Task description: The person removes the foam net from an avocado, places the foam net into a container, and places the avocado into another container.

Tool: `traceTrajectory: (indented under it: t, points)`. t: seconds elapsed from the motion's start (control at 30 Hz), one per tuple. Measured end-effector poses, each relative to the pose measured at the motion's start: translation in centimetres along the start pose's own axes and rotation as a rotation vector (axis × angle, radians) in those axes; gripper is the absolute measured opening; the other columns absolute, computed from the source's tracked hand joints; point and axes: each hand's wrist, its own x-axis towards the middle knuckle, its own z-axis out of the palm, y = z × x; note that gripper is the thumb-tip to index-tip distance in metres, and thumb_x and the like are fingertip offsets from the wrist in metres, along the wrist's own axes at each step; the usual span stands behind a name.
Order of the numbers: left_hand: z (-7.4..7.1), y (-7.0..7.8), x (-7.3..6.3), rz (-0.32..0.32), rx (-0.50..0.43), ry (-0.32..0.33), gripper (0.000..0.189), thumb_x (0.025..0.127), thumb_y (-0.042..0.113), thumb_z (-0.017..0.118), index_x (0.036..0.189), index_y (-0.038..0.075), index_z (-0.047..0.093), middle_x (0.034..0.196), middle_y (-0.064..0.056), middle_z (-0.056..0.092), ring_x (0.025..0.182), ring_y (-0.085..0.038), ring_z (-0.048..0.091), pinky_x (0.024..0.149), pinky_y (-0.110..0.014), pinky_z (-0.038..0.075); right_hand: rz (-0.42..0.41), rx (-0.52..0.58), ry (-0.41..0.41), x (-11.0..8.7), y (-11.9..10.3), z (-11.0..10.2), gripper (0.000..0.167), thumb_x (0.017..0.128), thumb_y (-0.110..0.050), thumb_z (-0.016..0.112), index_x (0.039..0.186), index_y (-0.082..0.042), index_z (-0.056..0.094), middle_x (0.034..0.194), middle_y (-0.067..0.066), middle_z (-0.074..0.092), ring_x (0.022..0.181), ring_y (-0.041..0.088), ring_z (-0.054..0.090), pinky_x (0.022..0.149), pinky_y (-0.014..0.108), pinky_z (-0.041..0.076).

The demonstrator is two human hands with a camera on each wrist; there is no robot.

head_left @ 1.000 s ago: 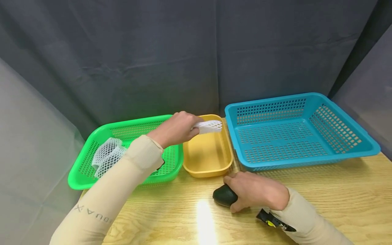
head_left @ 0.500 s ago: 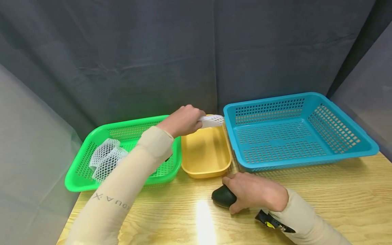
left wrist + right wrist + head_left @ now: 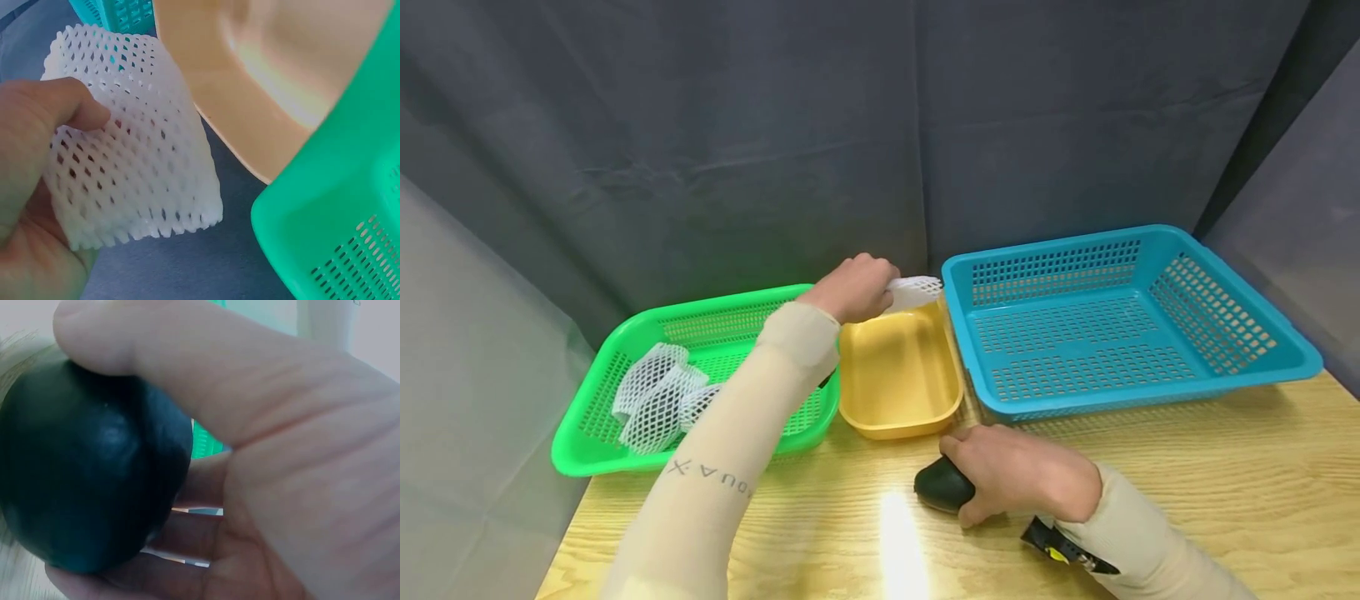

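My left hand (image 3: 857, 287) pinches a white foam fruit net (image 3: 916, 292) over the back edge of the yellow tray (image 3: 898, 379). In the left wrist view the thumb presses on the flattened foam net (image 3: 140, 150), and nothing shows inside it. On the table in front of the tray, my right hand (image 3: 1018, 475) grips a dark green avocado (image 3: 942, 485), its narrower end pointing left. Up close in the right wrist view, thumb and fingers curl round the smooth avocado (image 3: 94, 469).
Left of the tray stands a green basket (image 3: 567, 454) holding several white foam nets (image 3: 658, 408), partly hidden behind my left sleeve. A wide blue basket (image 3: 1075, 337) stands to the right. Dark grey cloth (image 3: 760, 150) hangs behind them all.
My left hand has moved back and slightly to the right with the foam net, then nearly stopped. Another foam net now shows in the green basket beside my sleeve. The right hand keeps its grip.
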Motion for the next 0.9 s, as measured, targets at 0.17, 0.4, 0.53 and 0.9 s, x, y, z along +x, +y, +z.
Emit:
traceTrajectory:
  t: [0.17,0.4,0.53,0.9]
  points:
    - [0.7,-0.3,0.8,-0.043,-0.020,-0.032,0.028,0.099,0.006,0.050,0.109,0.007,0.076,0.100,-0.009,0.076,0.084,-0.025,0.063,0.080,-0.035,0.052,-0.004,-0.007,0.002,0.0,-0.1,0.0,0.072,0.071,-0.039,0.093,0.128,-0.008,0.063,0.121,0.008,0.070,0.097,0.020,0.065,0.082,0.041,0.054]
    - [1.9,-0.8,1.7,-0.076,-0.045,-0.053,0.031,0.100,0.005,0.049,0.117,0.009,0.075,0.108,-0.008,0.075,0.093,-0.025,0.065,0.087,-0.036,0.055,0.009,0.000,-0.005,0.0,-0.1,0.1,0.075,0.070,-0.039,0.094,0.131,-0.008,0.063,0.122,0.008,0.070,0.097,0.019,0.065,0.081,0.041,0.055]
    - [2.4,-1.0,2.0,-0.103,-0.008,-0.077,0.028,0.100,0.004,0.051,0.115,0.009,0.074,0.108,-0.010,0.073,0.094,-0.026,0.064,0.089,-0.037,0.055,0.010,0.005,-0.004,-0.1,-0.1,0.1,0.073,0.070,-0.038,0.094,0.130,-0.010,0.063,0.119,0.005,0.070,0.091,0.016,0.063,0.077,0.039,0.054]
    - [3.0,-0.2,2.5,-0.152,0.086,-0.144,0.017,0.100,0.004,0.060,0.114,0.007,0.069,0.110,-0.012,0.071,0.093,-0.027,0.067,0.089,-0.039,0.058,0.011,-0.006,-0.004,0.0,0.0,0.0,0.072,0.070,-0.039,0.094,0.129,-0.011,0.063,0.117,0.004,0.070,0.089,0.015,0.062,0.076,0.038,0.053]
